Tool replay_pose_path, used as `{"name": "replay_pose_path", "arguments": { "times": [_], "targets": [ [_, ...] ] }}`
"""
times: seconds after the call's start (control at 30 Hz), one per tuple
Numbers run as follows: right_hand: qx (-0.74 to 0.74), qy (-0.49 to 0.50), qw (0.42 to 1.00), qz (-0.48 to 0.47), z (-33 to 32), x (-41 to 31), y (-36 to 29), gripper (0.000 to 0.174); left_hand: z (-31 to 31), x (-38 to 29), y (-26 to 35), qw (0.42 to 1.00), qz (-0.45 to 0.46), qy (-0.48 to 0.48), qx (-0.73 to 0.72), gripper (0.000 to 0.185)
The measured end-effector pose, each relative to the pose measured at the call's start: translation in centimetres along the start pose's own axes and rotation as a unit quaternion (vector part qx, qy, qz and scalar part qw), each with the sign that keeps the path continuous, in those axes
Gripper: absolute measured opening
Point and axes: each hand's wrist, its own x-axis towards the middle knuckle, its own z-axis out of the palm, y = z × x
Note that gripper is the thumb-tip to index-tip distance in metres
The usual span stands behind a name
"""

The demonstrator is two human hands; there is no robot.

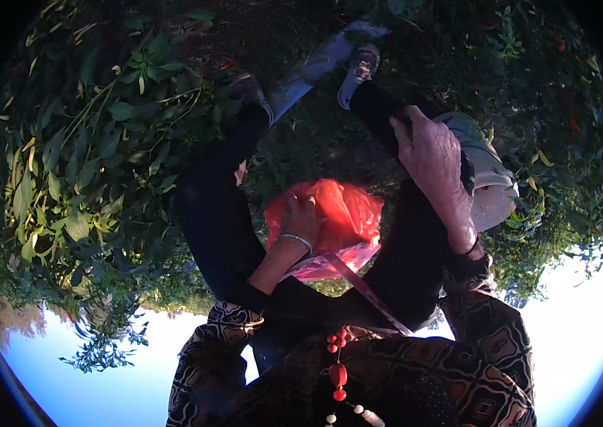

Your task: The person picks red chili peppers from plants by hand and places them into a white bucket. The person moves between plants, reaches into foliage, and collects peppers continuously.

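Observation:
A crumpled red plastic bag (338,213) sits between my bent legs, with a pinkish lower part. My left hand (301,221), a light bangle on its wrist, has its fingers bent into the top of the plastic. The bag's contents are hidden. From the bag a purple strap (360,288) runs towards my waist. My right hand (429,152) is over my right trouser leg (378,109), below the knee, thumb and fingers drawn together. Whether they pinch the dark cloth or something small, I cannot tell. Just beyond that wrist, a pale plastic bucket (493,200) lies tilted.
Dense pepper plants (82,160) with pale and red pods crowd both sides. A grey-blue strip (306,74) runs along the ground near my shoes (362,66). Red and white beads (338,374) hang in front of my patterned top.

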Motion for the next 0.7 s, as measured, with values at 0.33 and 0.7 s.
{"name": "replay_pose_path", "arguments": {
  "times": [0.33,0.7],
  "targets": [
    [-0.034,-0.028,0.983,-0.177,2.7,15.3,-3.9,0.026,-2.0,13.2,-1.4,0.991,-0.051,0.016,-0.121,0.06],
    [-0.089,0.072,0.967,-0.226,2.1,17.4,-6.0,0.03,-5.3,26.0,-4.1,0.996,0.056,-0.057,0.048,0.032]
  ]
}}
